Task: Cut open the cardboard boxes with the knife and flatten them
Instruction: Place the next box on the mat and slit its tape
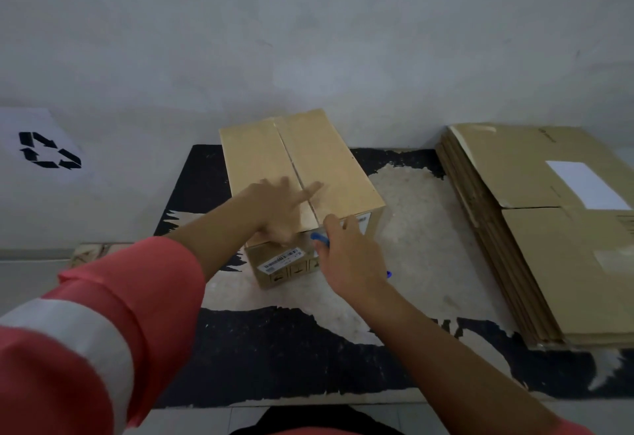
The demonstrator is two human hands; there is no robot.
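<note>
While our left hand [281,208] lies on top of the closed tan cardboard box [329,167], its fingers [310,191] spread and flat across the lid (blurred, so we cannot say how hard they press), our right hand [350,256] is curled round the blue-handled utility knife [319,238] at the box's near end. The box sits on the worn black-and-pale tabletop [274,349], its long axis running away from us and leaning a little to the left. The centre seam between the two top flaps [291,160] follows that same line.

That seam is what the coming cut turns on, we judge. Its near end lies just beyond the knuckles of our right hand, touching or almost touching the knife's front tip, and it stretches straight away from those fingers toward the wall. The right hand is the nearer one to that starting point; the left covers the seam's near part, index finger reaching across it, so it sits in the blade's likely path and would need to shift aside. We cannot see the blade itself.

A stack of flattened brown cardboard sheets [549,246] lies at the table's right edge, well apart from the box.
</note>
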